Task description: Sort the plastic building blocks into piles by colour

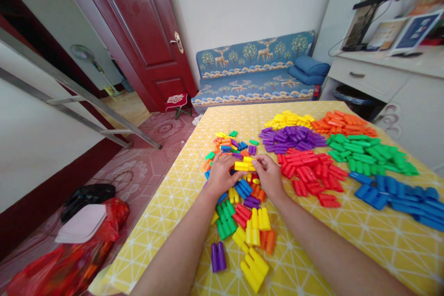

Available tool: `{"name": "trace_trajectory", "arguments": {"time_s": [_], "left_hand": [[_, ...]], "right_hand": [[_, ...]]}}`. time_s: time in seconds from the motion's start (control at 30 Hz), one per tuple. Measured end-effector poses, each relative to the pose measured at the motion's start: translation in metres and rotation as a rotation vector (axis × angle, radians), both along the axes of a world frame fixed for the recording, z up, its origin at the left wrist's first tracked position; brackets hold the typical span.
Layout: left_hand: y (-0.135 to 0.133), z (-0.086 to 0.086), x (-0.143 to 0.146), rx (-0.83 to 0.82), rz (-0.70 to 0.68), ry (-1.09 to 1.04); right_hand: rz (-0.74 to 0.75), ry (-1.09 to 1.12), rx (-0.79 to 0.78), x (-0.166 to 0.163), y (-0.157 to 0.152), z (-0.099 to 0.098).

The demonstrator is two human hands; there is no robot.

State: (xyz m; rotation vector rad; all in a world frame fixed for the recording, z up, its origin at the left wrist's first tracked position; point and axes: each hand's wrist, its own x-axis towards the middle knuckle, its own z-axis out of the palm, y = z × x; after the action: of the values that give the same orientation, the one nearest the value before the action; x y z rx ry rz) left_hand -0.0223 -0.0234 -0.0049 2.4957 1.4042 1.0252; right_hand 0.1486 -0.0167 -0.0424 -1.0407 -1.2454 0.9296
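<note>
My left hand and my right hand meet over a mixed heap of plastic blocks on a yellow tablecloth. Both hands pinch the same joined yellow blocks, the left at its left end, the right at its right end. The fingers of each hand are closed on it. Under and around the hands lie loose blue, green, red, orange, purple and yellow blocks.
Sorted piles lie to the right: yellow, purple, orange, green, red, blue. A blue sofa and red door stand behind. Bags lie on the floor at left. White cabinet at right.
</note>
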Motion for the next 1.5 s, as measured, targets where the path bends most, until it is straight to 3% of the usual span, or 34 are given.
{"name": "trace_trajectory", "arguments": {"time_s": [0.37, 0.57, 0.8, 0.97, 1.33, 1.5], "left_hand": [[0.0, 0.0, -0.004, -0.026, -0.023, 0.006], [0.001, -0.001, -0.003, -0.014, 0.074, 0.056], [-0.008, 0.007, 0.003, -0.001, 0.041, 0.058], [-0.004, 0.004, 0.001, -0.009, 0.042, -0.022], [0.003, -0.004, -0.001, 0.02, -0.016, -0.095], [0.005, -0.006, -0.003, 0.032, -0.022, -0.058]], "right_hand": [[-0.089, -0.01, 0.012, 0.002, 0.001, 0.002], [-0.21, 0.118, -0.071, 0.006, -0.001, 0.008], [-0.079, -0.02, 0.206, 0.0, -0.006, 0.011], [0.062, -0.073, 0.281, -0.005, -0.01, 0.011], [0.092, -0.111, 0.263, -0.005, -0.012, 0.009], [0.003, -0.156, 0.259, 0.008, -0.006, 0.019]]}}
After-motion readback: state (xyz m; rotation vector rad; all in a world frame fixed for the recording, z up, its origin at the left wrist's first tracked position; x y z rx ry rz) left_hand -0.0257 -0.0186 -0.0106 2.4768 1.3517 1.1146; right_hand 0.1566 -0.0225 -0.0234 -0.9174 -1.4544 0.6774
